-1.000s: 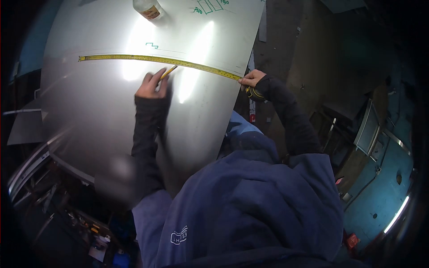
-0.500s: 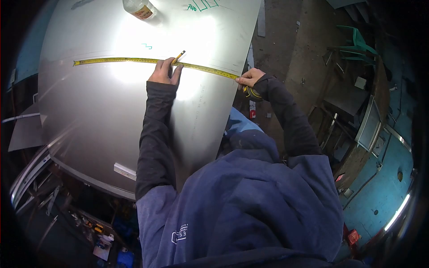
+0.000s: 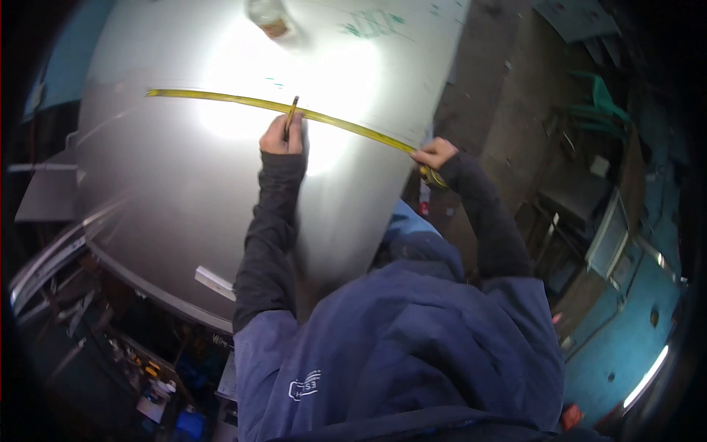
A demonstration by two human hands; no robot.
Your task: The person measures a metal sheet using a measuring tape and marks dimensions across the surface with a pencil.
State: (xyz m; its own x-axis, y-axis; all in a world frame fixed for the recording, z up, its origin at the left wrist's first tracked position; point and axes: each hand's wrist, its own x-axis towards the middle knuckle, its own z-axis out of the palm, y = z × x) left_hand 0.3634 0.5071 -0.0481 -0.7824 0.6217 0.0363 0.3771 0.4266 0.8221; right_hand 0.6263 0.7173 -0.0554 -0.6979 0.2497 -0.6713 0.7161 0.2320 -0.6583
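An extended yellow tape measure (image 3: 353, 127) lies across the shiny metal sheet (image 3: 169, 214). My right hand (image 3: 436, 152) pinches the blade at the sheet's right edge. The tape's black-and-yellow case (image 3: 432, 177) hangs just below that hand, beyond the edge. My left hand (image 3: 283, 135) is closed around a slim yellow pencil (image 3: 292, 110), which points up and crosses the blade near its middle. The blade's far end, at the left, rests on the sheet with no hand on it. Motion blur hides the scale markings.
A clear bottle with a label (image 3: 271, 20) stands at the sheet's far side, near green marker drawings (image 3: 372, 23). A short white strip (image 3: 215, 282) lies near the front edge. Metal profiles (image 3: 55, 276) are at the left; a green plastic chair (image 3: 600, 99) is at the right.
The view has shifted, so the sheet, tape and bottle appear further right. The pencil now stands more upright, and my left hand sits slightly lower against the blade. My right hand keeps its pinch.
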